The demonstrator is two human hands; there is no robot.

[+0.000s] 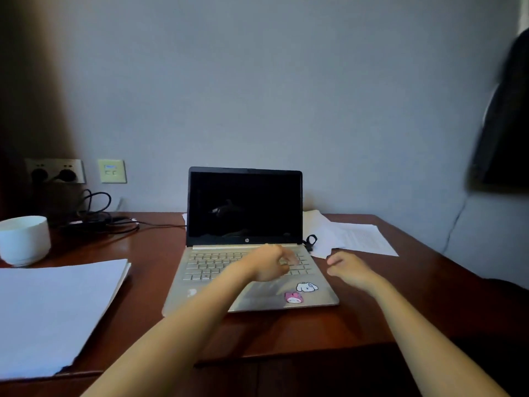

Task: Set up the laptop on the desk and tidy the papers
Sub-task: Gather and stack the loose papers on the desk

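On the desk [160, 253], the left hand [269, 266] reaches relaxed fingers over the keys of the open laptop [246, 207], while the right hand [347, 267] hovers beside it, loosely curled and holding nothing.

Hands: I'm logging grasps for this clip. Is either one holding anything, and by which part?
Nothing is held. The left hand reaches over the keyboard of the laptop; the right hand hovers loosely curled beside it, empty.

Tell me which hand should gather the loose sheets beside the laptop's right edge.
Right, probably. The right hand hangs empty just short of the loose sheets, while the left hand is over the laptop keys, farther from them.
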